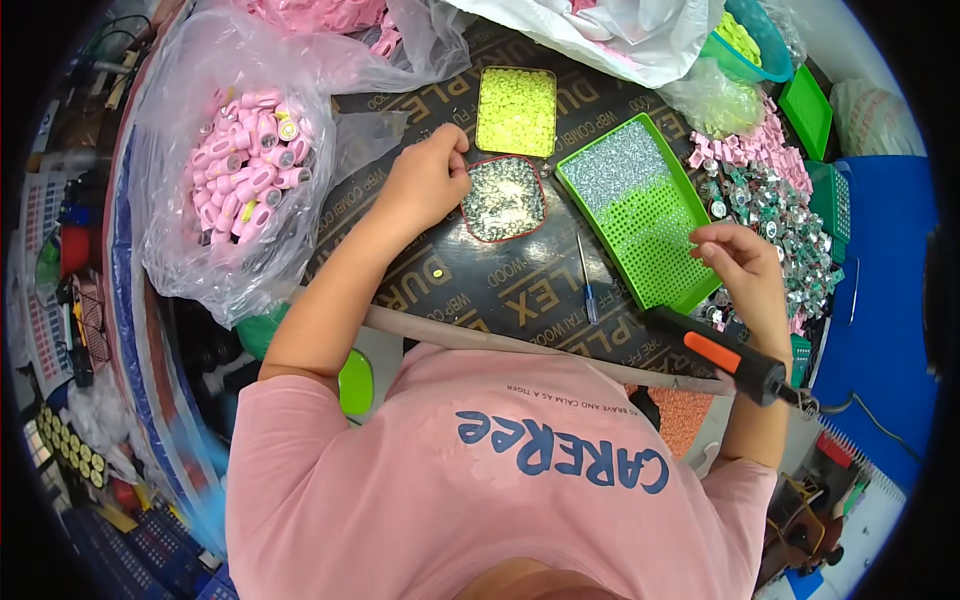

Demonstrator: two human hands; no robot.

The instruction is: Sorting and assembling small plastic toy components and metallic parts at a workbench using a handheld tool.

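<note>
My left hand [428, 180] is closed, its fingers curled at the left rim of a red-rimmed tray [503, 200] of small shiny parts. Whatever its fingertips hold, if anything, is hidden. My right hand [742, 268] reaches over the right side of a green perforated tray [655, 292], thumb and fingers drawn together; I cannot make out anything between them. Small silvery pieces, likely screws [622, 165], fill the far part of that tray. Above the red-rimmed tray stands a square container of yellow pieces [516, 110]. A black and orange electric screwdriver [712, 352] with a cord crosses my right forearm.
A blue-handled screwdriver [588, 290] lies left of the green tray, and a small yellow piece [438, 273] lies nearer me. At left sits a plastic bag of pink housings [250, 165]. Clear-and-green parts [775, 250] and pink parts [755, 150] heap at right.
</note>
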